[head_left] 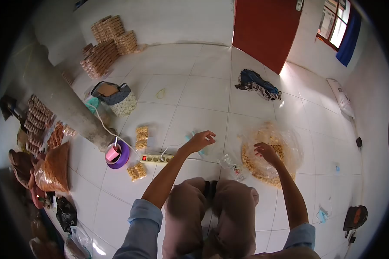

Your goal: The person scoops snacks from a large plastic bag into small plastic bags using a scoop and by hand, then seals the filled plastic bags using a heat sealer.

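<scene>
- White, square-tiled floor (pixel 203 103) — bearing these directly:
- Large clear plastic bag of yellowish pieces (pixel 291 151)
- Small clear packet of yellowish pieces (pixel 141 138); second such packet (pixel 136 172)
- Long cream power strip with a red switch (pixel 157 159), near both packets
- Round purple bowl (pixel 124 158)
- Crumpled dark-blue fabric bundle (pixel 257 83) — well apart

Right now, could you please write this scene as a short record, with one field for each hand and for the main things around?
left hand: fingers loosely curled, nothing seen held, above the tiled floor
right hand: over the large clear bag of yellowish pieces; grip unclear
filled packets: two, near the power strip
power strip: pale, red switch at one end
purple container: on the floor, pink item inside
door: red, far side
</scene>
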`<state>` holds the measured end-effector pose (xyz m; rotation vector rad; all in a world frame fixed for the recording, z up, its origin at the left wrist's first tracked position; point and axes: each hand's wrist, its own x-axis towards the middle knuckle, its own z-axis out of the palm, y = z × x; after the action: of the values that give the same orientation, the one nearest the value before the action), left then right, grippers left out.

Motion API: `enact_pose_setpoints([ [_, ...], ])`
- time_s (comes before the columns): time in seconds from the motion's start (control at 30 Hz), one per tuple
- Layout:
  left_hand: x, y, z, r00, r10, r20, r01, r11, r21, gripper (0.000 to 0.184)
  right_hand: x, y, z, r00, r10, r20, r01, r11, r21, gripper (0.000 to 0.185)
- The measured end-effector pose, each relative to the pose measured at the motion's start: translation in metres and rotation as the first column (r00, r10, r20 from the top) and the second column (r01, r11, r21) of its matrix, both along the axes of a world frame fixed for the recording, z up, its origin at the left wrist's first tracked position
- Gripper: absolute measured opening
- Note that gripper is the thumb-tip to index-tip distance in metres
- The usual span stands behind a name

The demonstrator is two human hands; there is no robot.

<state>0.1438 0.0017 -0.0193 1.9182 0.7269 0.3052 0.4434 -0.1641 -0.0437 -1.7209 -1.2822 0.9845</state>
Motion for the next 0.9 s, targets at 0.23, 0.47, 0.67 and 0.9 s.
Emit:
enact_pose_setpoints([
  [0.23,0.04,0.024,-0.096,0.996,0.084,-0.029,-0.087,0.988,-0.129,0.035,-0.001,0.055,-0.104,0.979,-0.104,-0.174,0.112,0.993,0.033,0.017],
  [0.47,0.069,-0.007,-0.266,0.892,0.359,-0.276,-0.444,0.576,-0.686,0.062,-0.051,0.115,-0.249,0.962,0.035,0.269,-0.028,0.999,-0.032,0.023],
  [0.67,0.098,-0.041,-0.304,0.705,0.674,-0.221,-0.639,0.468,-0.611,0.061,-0.067,0.127,-0.274,0.949,-0.159,0.272,0.182,0.981,-0.061,0.023],
  [0.9,0.124,0.011,-0.286,0.685,0.719,-0.118,-0.663,0.548,-0.509,0.047,-0.048,0.151,-0.263,0.934,-0.347,0.083,0.352,0.934,-0.053,0.018],
])
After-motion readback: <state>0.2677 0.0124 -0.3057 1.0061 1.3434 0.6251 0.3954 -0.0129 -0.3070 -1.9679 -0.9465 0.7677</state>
